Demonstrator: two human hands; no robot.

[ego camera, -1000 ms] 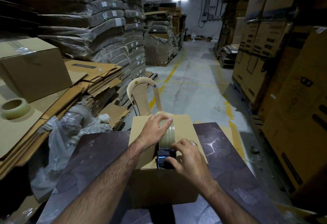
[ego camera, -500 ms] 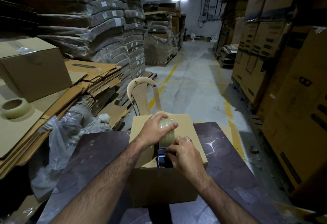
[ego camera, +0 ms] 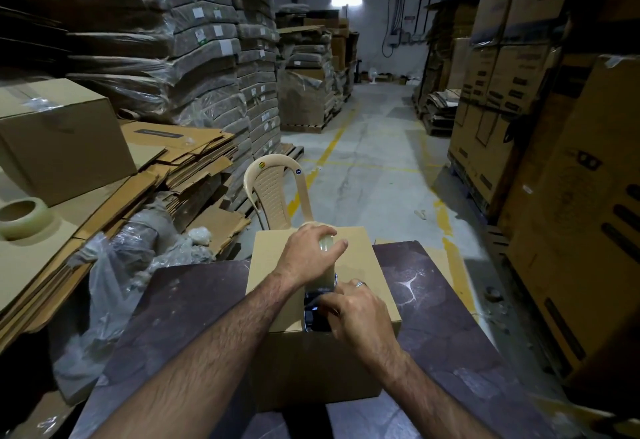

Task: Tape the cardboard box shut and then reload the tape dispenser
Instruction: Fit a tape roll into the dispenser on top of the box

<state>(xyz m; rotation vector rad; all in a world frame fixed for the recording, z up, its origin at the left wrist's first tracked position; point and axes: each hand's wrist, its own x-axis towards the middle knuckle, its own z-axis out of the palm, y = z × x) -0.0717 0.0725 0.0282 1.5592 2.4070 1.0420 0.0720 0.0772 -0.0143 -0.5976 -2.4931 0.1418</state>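
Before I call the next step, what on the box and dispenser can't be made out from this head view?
- Tape dispenser: mostly hidden by the right hand; blade and loose tape end not visible.
- Tape roll: top covered by the left hand; seating on the hub unclear.
- Cardboard box top seam: hidden behind hands and dispenser; taped or not, cannot tell.
- Spare roll: cut off by the left edge.

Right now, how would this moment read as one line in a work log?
stage: taping box | left hand: gripping tape roll | right hand: on tape dispenser | cardboard box: on table
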